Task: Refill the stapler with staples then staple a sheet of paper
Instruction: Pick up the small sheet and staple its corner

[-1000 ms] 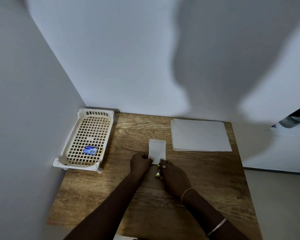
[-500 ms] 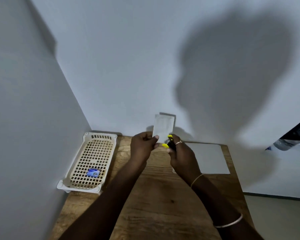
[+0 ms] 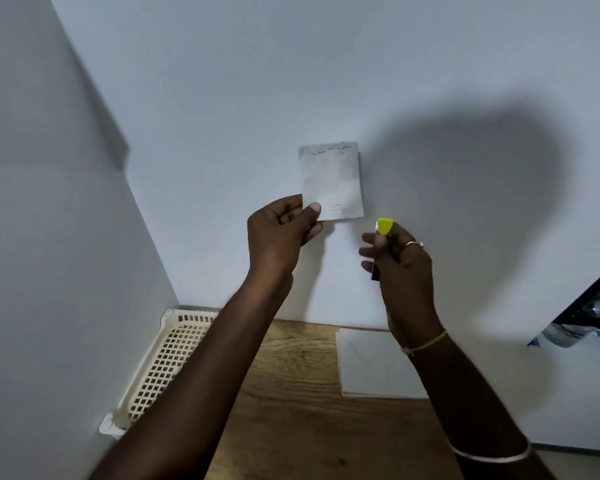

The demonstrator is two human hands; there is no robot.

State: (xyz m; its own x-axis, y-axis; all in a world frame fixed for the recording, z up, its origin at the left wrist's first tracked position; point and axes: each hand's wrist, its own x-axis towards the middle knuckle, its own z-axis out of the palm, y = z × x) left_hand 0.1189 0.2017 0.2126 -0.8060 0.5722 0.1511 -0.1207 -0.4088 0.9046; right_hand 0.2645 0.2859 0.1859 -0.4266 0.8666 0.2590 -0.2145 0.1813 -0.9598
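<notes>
My left hand (image 3: 280, 234) pinches the lower left corner of a small folded sheet of paper (image 3: 332, 180) and holds it upright in front of the white wall. Several staples show along the paper's top edge and a few near its bottom edge. My right hand (image 3: 400, 261) is closed around a small stapler (image 3: 383, 227) with a yellow tip that sticks up above the fingers; its dark body is mostly hidden in my fist. The stapler sits just right of and below the paper, apart from it.
A cream plastic lattice tray (image 3: 160, 362) stands at the table's back left against the wall, partly behind my left forearm. A stack of white paper (image 3: 371, 365) lies at the back right of the wooden table (image 3: 298, 403). A dark object with bottles (image 3: 593, 317) is at far right.
Both hands have risen from the table to in front of the wall. The stapler has come away from the paper's lower edge and now sits to its right. The view has tilted upward.
</notes>
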